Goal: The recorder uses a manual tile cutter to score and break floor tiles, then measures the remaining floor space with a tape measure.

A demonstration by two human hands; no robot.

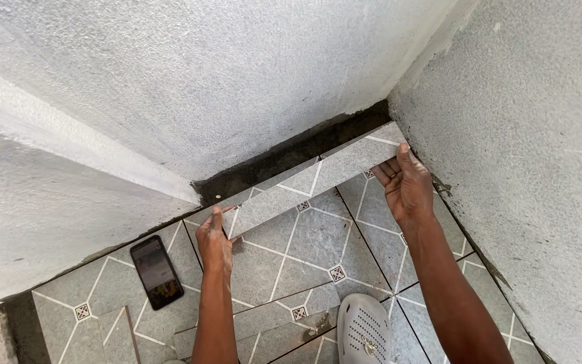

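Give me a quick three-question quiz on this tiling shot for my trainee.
1. True or false: both hands hold the tile strip by its ends.
2. What lies on the floor tiles to the left of the left hand? A) a trowel B) a phone C) a bucket
3. Fill in: the strip is held in front of the dark band of ____ at the foot of the wall.

Key
1. True; the right hand has the end near the corner.
2. B, the phone.
3. Mortar.
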